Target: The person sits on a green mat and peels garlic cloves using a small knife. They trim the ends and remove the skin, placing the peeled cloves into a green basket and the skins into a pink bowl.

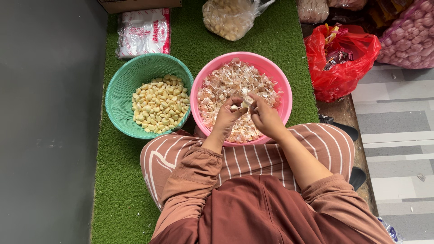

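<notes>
Green basket [118,97], left of person, held peeled garlic cloves [160,103], on green turf mat [117,180]. Pink bowl [275,74], just beside it, was full of papery garlic skins [226,81]. Over the bowl, left hand [227,118] and right hand [264,116] were both pinched on one small garlic clove [239,105], fingertips touching it. Judged: clove light, firm, approx. slippery once skinned; skin thin, brittle. Best gripped at sides w/ fingertips, skin picked from the tip. Red plastic bag [343,68] lay at right.
</notes>
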